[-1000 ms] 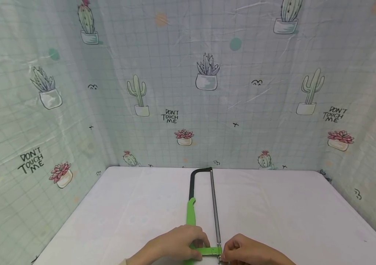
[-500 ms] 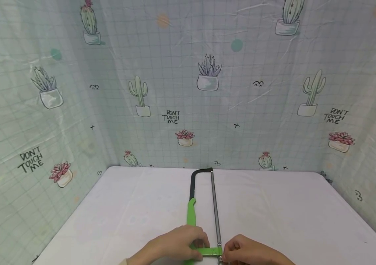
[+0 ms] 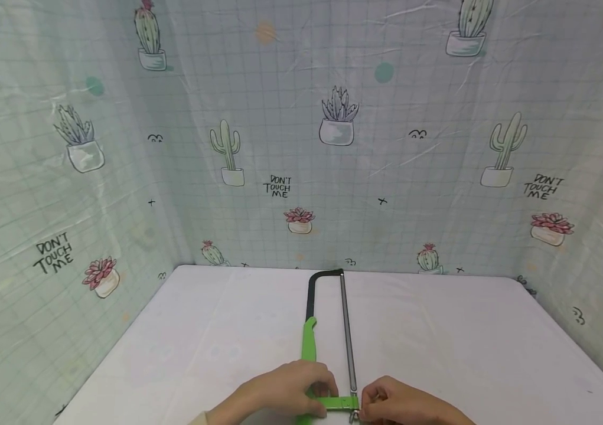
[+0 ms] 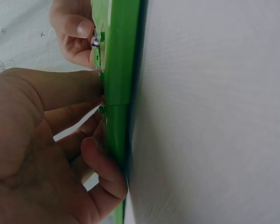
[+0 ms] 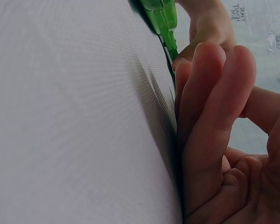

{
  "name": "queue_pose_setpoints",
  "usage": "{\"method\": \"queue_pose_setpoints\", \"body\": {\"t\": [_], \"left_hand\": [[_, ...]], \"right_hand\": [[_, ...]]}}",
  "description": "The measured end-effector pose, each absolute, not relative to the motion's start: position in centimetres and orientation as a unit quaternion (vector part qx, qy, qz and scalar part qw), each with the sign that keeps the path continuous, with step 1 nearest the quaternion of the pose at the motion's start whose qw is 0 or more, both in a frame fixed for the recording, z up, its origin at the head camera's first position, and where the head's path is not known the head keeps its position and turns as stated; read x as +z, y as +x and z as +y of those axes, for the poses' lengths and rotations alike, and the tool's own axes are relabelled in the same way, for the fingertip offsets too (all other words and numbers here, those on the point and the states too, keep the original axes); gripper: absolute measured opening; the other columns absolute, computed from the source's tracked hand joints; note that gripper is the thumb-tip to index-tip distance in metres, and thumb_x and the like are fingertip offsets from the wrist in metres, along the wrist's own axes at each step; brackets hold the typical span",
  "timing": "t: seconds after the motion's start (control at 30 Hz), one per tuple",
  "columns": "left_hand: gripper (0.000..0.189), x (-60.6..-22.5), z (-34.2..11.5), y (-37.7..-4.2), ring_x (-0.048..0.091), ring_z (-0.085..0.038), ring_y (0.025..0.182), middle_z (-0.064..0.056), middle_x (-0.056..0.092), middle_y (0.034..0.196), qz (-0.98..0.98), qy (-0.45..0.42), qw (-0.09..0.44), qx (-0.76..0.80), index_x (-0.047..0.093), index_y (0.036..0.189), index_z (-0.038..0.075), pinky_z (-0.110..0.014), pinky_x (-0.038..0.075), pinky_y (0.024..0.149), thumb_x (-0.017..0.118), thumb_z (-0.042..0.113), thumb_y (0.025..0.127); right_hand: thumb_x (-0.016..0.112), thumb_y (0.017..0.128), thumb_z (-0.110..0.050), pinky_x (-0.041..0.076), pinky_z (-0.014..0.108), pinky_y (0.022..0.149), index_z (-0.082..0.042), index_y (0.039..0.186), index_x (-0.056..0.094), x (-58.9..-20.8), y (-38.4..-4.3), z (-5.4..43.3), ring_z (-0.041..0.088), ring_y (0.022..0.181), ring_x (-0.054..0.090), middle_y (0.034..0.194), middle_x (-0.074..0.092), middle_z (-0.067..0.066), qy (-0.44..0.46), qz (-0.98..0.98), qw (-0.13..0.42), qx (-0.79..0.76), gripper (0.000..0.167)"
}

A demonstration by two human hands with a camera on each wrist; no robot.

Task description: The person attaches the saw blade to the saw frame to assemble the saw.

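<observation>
A hacksaw with a green handle and a dark front frame (image 3: pixel 310 298) lies on the table, its grey blade (image 3: pixel 347 330) along the right side. My left hand (image 3: pixel 293 389) grips the green rear part of the frame, thumb and fingers about the crossbar (image 3: pixel 339 404). At the crossbar's right end sits a small metal wing nut (image 3: pixel 354 417). My right hand (image 3: pixel 402 402) has its thumb and index finger curled at this nut, pinching its edge. The left wrist view shows the right thumb (image 4: pixel 83 29) close against the metal fitting. In the right wrist view, my own fingers (image 5: pixel 210 102) hide the nut.
The hacksaw lies on a white-covered table (image 3: pixel 439 330). A cactus-print sheet (image 3: pixel 258 147) hangs behind the table and along both sides. The saw's front end reaches near the table's far edge.
Both hands stay at the same spots on the saw. The wing nut shows at a slightly different angle beside the right fingertips. The head view has shifted a little.
</observation>
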State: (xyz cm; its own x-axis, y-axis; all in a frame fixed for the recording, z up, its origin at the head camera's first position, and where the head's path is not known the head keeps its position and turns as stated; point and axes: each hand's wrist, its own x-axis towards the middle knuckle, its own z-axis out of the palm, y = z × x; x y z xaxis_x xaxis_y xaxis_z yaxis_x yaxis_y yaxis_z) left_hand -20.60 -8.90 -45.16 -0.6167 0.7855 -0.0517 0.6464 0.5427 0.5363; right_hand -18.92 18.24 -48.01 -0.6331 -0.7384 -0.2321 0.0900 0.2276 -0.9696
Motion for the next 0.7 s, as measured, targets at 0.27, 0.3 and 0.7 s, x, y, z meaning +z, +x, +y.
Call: {"method": "queue_pose_setpoints", "body": {"t": [0.27, 0.3, 0.7], "left_hand": [[0.023, -45.25, -8.89, -20.70, 0.057, 0.012, 0.085, 0.019, 0.067, 0.093, 0.865, 0.420, 0.136, 0.241, 0.075, 0.108, 0.020, -0.013, 0.049, 0.076, 0.081, 0.024, 0.087], [0.022, -45.26, -8.88, -20.69, 0.057, 0.012, 0.084, 0.019, 0.067, 0.093, 0.865, 0.419, 0.135, 0.240, 0.075, 0.108, 0.020, -0.013, 0.049, 0.076, 0.081, 0.024, 0.087], [0.022, -45.53, -8.68, -20.50, 0.056, 0.011, 0.083, 0.021, 0.065, 0.089, 0.873, 0.403, 0.139, 0.239, 0.075, 0.107, 0.022, -0.015, 0.048, 0.075, 0.081, 0.025, 0.086]], "right_hand": [[0.061, 0.094, -0.012, 0.033, 0.015, 0.050, 0.028, 0.102, 0.050, -48.23, -19.05, 18.29, -0.002, 0.056, 0.041, 0.066, 0.050, -0.013, -0.246, 0.690, 0.357, -0.580, 0.043], [0.061, 0.094, -0.012, 0.032, 0.015, 0.049, 0.028, 0.102, 0.049, -48.23, -19.07, 18.29, -0.002, 0.055, 0.040, 0.066, 0.049, -0.014, -0.248, 0.690, 0.357, -0.579, 0.042], [0.060, 0.093, -0.012, 0.033, 0.016, 0.050, 0.027, 0.102, 0.050, -48.49, -18.95, 18.32, -0.001, 0.056, 0.041, 0.067, 0.051, -0.013, -0.246, 0.697, 0.348, -0.576, 0.042]]}}
